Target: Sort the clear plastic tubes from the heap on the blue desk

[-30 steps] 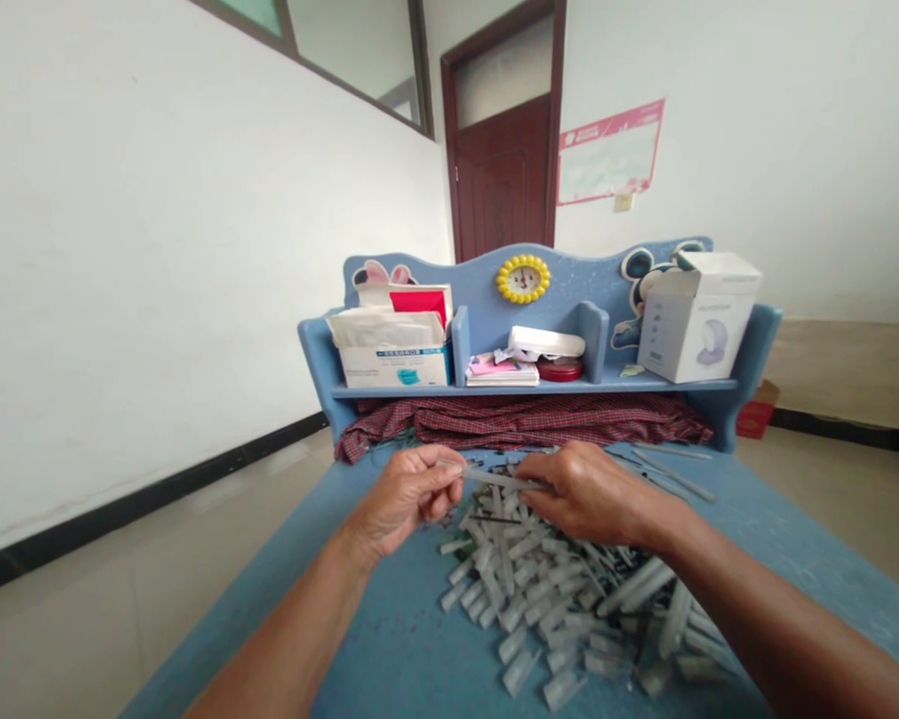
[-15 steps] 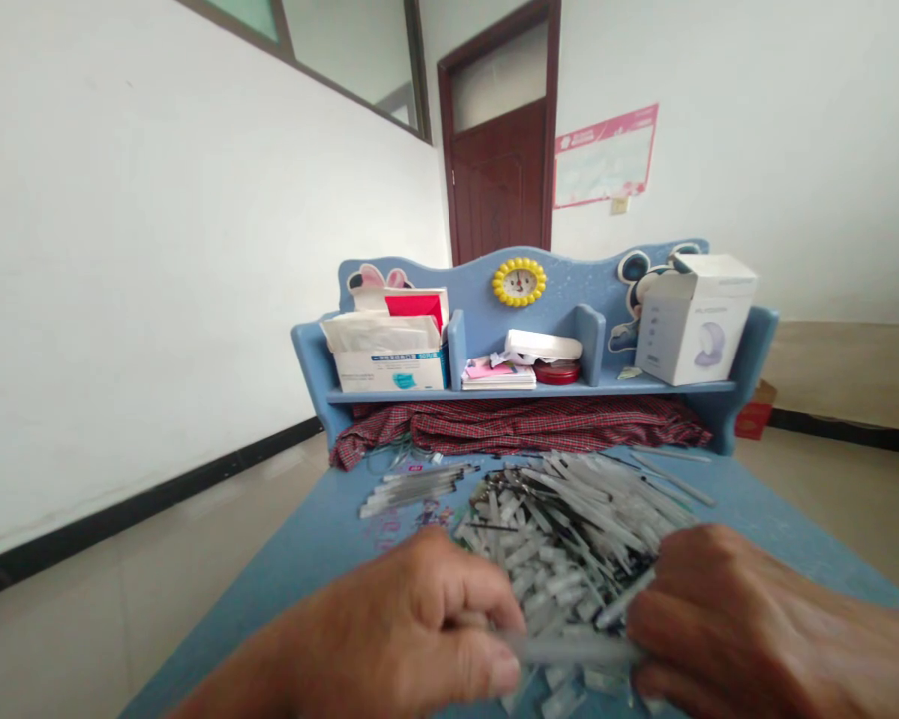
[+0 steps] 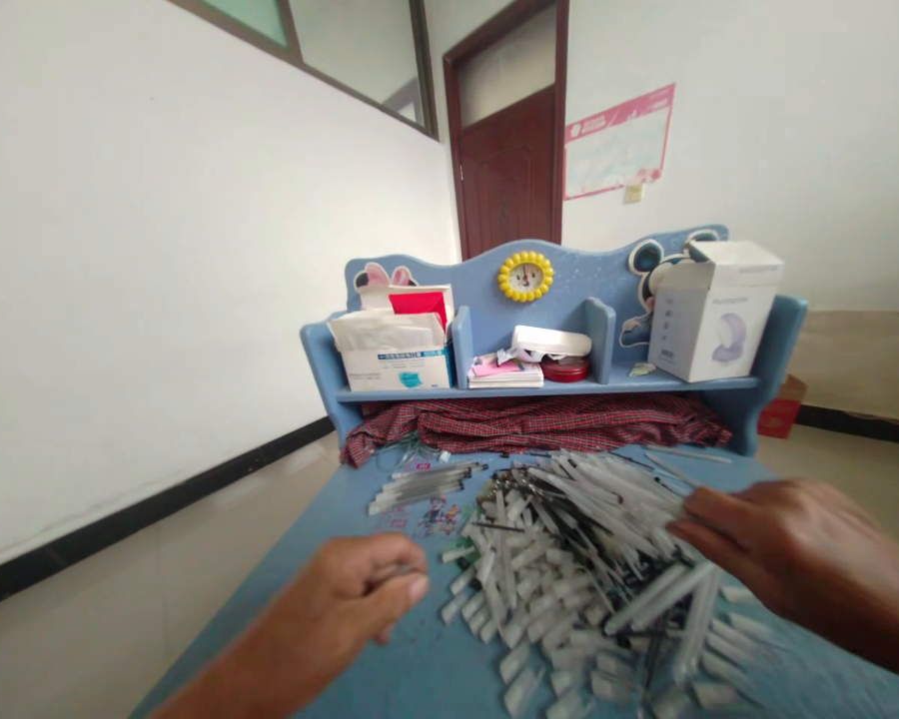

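My left hand point(image 3: 371, 589) is left of the heap, above the blue tabletop point(image 3: 270, 609). Its thumb and forefinger are pinched around a thin greyish piece that is mostly hidden. My right hand point(image 3: 749, 529) hovers over the heap's right side, fingers pressed together; what they hold, if anything, is hidden. Between the hands spreads a heap of translucent pen barrels point(image 3: 606, 489), with dark thin refills among them. Short frosted pen caps point(image 3: 531, 609) lie scattered at its near side. Left of the heap lies a small row of pens point(image 3: 427, 484), side by side.
A blue shelf point(image 3: 420, 393) stands at the table's back. It carries a mask box point(image 3: 397, 367), a red round tin point(image 3: 565, 370) and a white carton point(image 3: 708, 320). Red checked cloth point(image 3: 531, 424) is bunched under it. White wall point(image 3: 157, 250) rises at left.
My hands have moved apart; the translucent tube stretched between them no longer shows there. My left hand went left, my right hand right and up. More of the caps show. The view shifted slightly.
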Demonstrator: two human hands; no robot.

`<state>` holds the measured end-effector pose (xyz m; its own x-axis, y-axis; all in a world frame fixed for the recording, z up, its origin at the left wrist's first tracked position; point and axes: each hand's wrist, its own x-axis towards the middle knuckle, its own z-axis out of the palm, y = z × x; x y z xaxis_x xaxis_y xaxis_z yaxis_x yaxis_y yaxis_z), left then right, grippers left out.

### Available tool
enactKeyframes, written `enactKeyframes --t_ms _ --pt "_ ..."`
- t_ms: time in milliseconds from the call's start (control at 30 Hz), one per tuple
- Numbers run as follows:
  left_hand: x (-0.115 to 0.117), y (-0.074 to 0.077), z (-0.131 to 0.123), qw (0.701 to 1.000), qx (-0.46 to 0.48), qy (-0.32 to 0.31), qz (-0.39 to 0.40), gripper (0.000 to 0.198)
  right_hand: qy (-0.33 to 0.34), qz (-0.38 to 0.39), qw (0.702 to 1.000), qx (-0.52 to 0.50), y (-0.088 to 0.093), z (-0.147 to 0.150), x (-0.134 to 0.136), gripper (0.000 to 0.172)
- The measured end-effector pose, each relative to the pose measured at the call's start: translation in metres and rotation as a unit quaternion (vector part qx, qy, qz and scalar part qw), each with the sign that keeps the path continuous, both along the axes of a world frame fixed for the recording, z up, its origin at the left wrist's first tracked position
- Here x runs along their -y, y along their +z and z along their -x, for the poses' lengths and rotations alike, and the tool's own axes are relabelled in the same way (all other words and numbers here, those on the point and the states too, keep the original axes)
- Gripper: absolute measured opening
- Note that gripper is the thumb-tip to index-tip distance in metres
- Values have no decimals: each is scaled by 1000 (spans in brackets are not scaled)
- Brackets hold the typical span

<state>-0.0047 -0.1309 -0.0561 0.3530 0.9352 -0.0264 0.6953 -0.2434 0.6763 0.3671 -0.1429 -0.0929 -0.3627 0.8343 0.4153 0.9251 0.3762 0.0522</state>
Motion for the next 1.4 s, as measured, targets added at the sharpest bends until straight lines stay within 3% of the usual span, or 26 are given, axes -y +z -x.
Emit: enactKeyframes --t_ms 67,133,233,367,500,700,833,1067,1300,1400 --pt "-17 -9 -24 996 -37 -42 -63 19 -54 12 996 68 19 27 -27 41" --pt "-33 -20 -48 988 -60 -64 -126 16 -73 36 991 104 24 46 -50 39" --pt "-52 -36 -74 975 -96 -81 -183 15 -79 75 986 122 17 60 -71 37" --pt "-64 -50 -88 963 -146 -69 -217 16 -73 108 984 125 7 62 -80 38" --pt "-69 -50 -80 954 -159 -70 -246 17 -65 111 983 134 7 59 -81 42" --pt "-98 -38 -33 927 -309 7 -212 16 -90 75 987 106 20 62 -80 40" --pt "-112 -46 -15 916 -346 25 -201 16 -63 73 993 62 36 77 -78 37" --pt "-117 -62 -14 906 -377 15 -190 19 -24 75 997 27 46 99 -66 34" --pt "-104 -49 -15 909 -352 -12 -223 16 -14 63 997 28 44 104 -61 32" --pt "-93 -43 -21 918 -294 -43 -262 12 -1 60 998 9 41 111 -61 31"
